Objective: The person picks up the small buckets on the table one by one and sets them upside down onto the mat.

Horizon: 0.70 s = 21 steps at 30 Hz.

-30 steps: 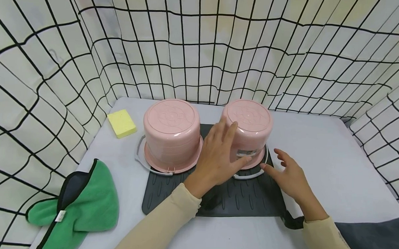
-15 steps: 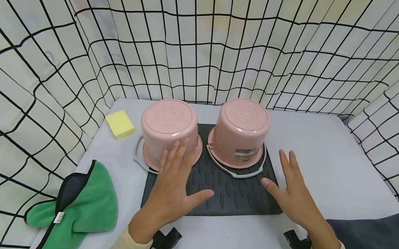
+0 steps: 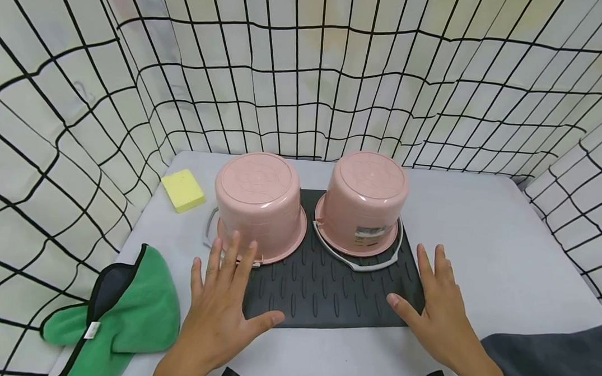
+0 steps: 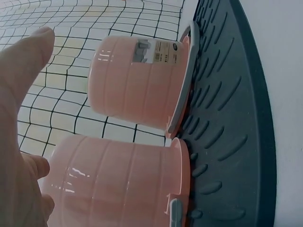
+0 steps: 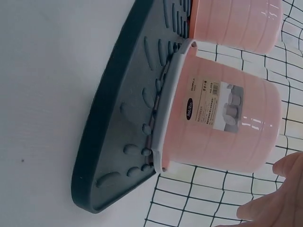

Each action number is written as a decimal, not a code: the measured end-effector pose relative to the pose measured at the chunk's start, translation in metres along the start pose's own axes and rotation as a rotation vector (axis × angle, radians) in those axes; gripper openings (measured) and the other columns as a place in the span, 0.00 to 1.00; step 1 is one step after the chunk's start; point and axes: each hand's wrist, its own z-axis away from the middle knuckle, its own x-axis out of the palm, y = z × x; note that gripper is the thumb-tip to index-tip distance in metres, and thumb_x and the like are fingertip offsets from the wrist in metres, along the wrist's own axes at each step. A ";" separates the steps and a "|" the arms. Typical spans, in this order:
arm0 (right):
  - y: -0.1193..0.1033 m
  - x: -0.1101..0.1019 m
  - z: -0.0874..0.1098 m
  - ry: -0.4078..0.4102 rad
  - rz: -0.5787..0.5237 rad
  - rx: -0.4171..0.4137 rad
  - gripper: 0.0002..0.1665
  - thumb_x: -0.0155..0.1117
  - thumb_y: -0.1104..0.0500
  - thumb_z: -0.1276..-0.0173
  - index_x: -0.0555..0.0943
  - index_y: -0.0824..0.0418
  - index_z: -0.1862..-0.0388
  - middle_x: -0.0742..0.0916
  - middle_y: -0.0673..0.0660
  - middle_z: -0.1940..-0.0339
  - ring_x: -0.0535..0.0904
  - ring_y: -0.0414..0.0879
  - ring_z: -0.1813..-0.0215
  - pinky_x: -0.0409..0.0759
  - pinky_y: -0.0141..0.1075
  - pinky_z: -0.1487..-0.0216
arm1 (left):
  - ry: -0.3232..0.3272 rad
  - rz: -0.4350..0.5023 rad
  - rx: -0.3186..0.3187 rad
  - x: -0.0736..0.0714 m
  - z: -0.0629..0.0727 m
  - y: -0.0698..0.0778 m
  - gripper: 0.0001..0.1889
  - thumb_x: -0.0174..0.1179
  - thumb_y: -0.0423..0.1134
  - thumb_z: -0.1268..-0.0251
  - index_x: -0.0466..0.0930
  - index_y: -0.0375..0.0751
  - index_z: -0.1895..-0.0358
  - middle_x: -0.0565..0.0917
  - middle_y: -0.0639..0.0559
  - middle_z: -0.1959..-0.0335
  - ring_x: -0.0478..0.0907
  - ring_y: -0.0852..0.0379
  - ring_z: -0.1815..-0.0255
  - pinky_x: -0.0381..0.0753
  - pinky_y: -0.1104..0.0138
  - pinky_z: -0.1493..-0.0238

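Two pink buckets upside down on a dark ribbed mat [image 3: 326, 301], side by side, rims down and bottoms up, so each long axis stands upright. Left bucket [image 3: 260, 206] straight ahead of the left hand [image 3: 219, 319], near its fingertips but apart from them; whether the tips reach the grey handle [image 3: 209, 229] lying flat at the rim cannot be told. Right bucket [image 3: 363, 199] ahead and a little inward of the right hand [image 3: 438, 320], farther off, with a strip of bare mat and its own grey handle [image 3: 365, 264] in between. Left hand flat and spread wide, palm down over the near left corner of the mat, holding nothing. Right hand likewise spread, palm down over the near right corner of the mat, thumb pointing inward, holding nothing. Nearer pairing therefore left hand to left bucket. Off to the left on the pale table [image 3: 480, 235], well apart from both hands: a yellow sponge [image 3: 182, 189] and a green cloth [image 3: 124, 309].
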 end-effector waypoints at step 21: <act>-0.014 -0.050 -0.043 0.160 0.223 -0.136 0.64 0.65 0.32 0.30 0.40 0.52 0.11 0.35 0.66 0.14 0.32 0.78 0.17 0.39 0.84 0.33 | 0.133 -0.018 0.033 -0.049 -0.042 -0.018 0.58 0.47 0.82 0.36 0.42 0.50 0.13 0.36 0.46 0.12 0.29 0.36 0.14 0.27 0.28 0.26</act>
